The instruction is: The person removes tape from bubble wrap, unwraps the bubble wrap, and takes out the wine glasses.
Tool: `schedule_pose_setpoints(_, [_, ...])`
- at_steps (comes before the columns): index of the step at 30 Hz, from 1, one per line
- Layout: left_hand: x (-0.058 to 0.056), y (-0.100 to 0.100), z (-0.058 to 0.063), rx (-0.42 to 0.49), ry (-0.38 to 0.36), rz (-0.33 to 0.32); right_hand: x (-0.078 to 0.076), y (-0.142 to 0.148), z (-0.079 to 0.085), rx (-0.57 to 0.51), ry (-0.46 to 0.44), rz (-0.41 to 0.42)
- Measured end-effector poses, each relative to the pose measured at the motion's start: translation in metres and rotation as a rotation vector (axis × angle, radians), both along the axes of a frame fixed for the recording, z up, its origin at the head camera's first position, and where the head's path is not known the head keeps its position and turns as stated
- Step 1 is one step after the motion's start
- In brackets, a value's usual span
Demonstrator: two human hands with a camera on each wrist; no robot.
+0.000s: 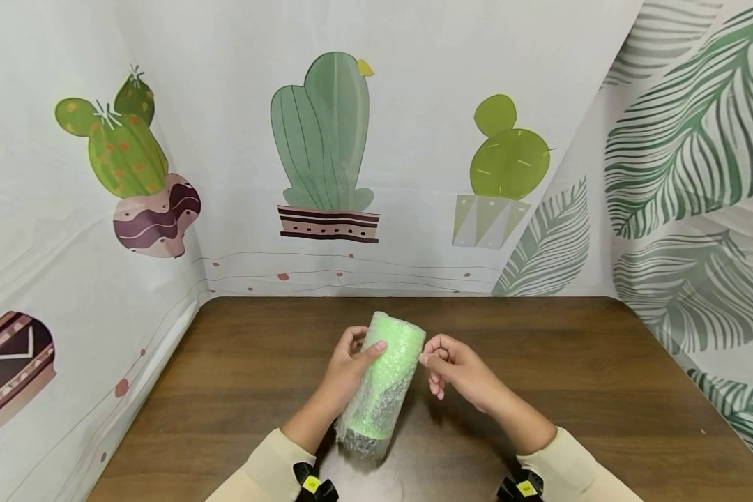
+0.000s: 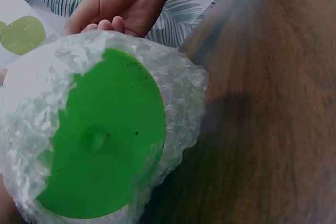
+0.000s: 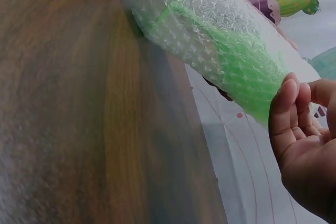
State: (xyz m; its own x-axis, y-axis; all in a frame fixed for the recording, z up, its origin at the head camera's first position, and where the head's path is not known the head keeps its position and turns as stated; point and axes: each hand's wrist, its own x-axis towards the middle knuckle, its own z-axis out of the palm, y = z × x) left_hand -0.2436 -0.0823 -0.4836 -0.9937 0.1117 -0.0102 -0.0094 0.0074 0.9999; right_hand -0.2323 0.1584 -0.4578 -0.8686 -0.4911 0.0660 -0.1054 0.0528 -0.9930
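A bright green cylinder (image 1: 392,345) is wrapped in clear bubble wrap (image 1: 383,404), tilted above the table. Its round green end (image 2: 110,135), with a small bump in the middle, shows in the left wrist view. My left hand (image 1: 351,366) grips the wrapped cylinder from the left, thumb across the front and fingers behind. At the upper right edge, my right hand (image 1: 454,366) pinches the edge of the bubble wrap between thumb and forefinger. In the right wrist view the fingertips (image 3: 289,90) lie against the wrap; what exactly sits between them is hard to see.
The dark brown wooden table (image 1: 226,404) lies beneath both hands. Behind it hangs a white cloth (image 1: 414,265) printed with cacti, and a leaf-printed cloth (image 1: 678,279) hangs at the right. A black wrist camera (image 1: 521,486) is strapped at the right sleeve.
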Motion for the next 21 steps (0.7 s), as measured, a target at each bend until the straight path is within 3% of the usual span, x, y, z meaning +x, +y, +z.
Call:
schedule_pose_setpoints(14, [0.0020, 0.0031, 0.0005, 0.021, 0.017, -0.003, 0.0023, -0.0012, 0.0010, -0.053, 0.094, 0.063])
schedule_pose_setpoints(21, [0.0049, 0.0023, 0.0041, 0.002, 0.031, -0.035, 0.0015, 0.0002, 0.0036, -0.043, 0.069, 0.087])
